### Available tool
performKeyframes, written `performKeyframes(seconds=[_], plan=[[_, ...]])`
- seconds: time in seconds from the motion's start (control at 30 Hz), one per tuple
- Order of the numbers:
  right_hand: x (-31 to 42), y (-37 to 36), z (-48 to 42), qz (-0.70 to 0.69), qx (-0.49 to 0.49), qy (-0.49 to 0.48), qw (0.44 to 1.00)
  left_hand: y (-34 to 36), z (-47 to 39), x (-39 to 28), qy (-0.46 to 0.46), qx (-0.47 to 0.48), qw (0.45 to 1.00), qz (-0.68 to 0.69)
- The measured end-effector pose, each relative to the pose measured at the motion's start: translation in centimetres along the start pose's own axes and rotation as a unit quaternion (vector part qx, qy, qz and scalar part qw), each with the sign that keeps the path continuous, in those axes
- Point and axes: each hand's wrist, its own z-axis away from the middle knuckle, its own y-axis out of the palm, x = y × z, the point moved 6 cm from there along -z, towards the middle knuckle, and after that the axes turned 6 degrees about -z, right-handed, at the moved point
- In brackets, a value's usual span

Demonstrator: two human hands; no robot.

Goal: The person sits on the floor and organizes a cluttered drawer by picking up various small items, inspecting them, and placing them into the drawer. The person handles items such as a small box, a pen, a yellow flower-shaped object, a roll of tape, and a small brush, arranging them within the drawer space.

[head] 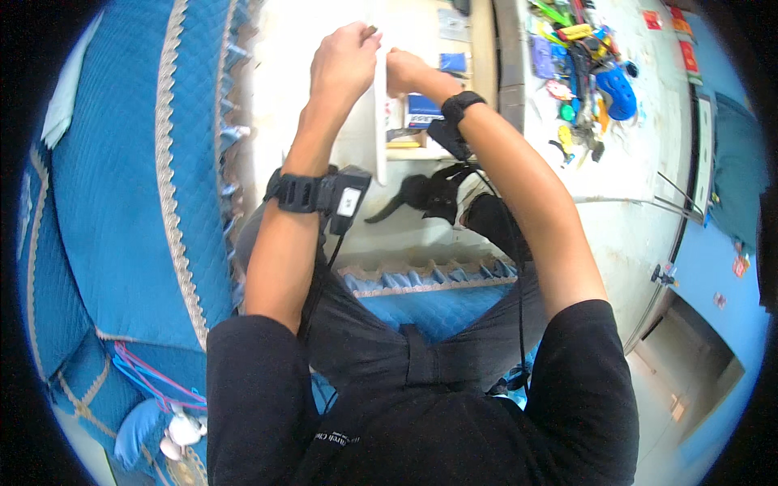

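Note:
My left hand [345,61] is raised at the top centre, its fingers closed around a small brown object [369,31] whose tip shows at the thumb side. Just right of it runs the narrow edge of a white panel [381,130]. Beyond that edge is my right hand [403,71], bent inward over a pale wooden drawer or tray [481,36]; its fingers are largely hidden. A blue and white box [423,112] and a small blue packet [453,62] lie near the right hand. Both wrists carry black strapped devices with cables.
A black cat [425,193] is low down between my legs. Toys and small items, including a blue clog-like object [616,91], are piled on a white surface at right. A quilted blue cover [115,182] with lace trim fills the left side. Cables hang from both wrists.

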Motion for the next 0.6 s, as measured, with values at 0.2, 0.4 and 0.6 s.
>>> performKeyframes(seconds=[0.2,0.4,0.6], plan=[[1.3,-6.8,5.4,-0.059,-0.135,-0.001,0.989,0.2,-0.2,-1.4,-0.033,0.055,0.997,0.053],[1.2,-15.7,21.7,-0.126,-0.267,0.101,0.950,0.8,0.4,-7.0,0.024,0.050,0.998,0.021],[-9.5,-13.6,39.0,-0.139,-0.459,0.315,0.819,6.5,2.6,-13.3,0.233,0.055,0.970,0.034]])
